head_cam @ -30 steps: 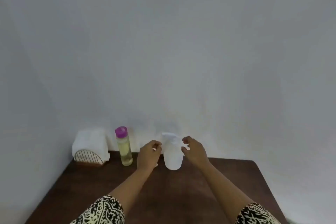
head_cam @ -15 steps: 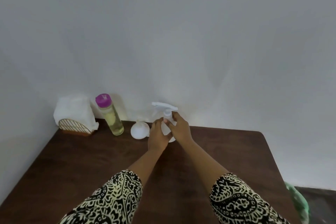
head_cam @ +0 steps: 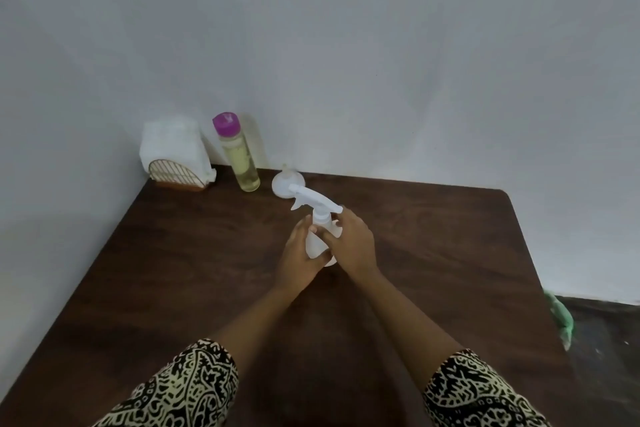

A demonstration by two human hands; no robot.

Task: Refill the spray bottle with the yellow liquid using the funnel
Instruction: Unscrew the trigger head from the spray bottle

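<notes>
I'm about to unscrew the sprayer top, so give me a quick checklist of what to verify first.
1. Spray bottle upright on the table: ok.
2. Left hand steadying the body: ok.
3. Right hand at the neck: ok.
4. Sprayer head already loosened: cannot tell.
5. Funnel close by, behind the bottle: ok.
6. Yellow liquid bottle opened: not ok, purple cap on.

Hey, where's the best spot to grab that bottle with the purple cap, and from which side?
Grip the yellow liquid bottle around its straight clear body, below the purple cap. It stands upright at the table's back edge near the wall, with the napkin holder on its left and the funnel on its right, so coming in from the front looks clearest.
</notes>
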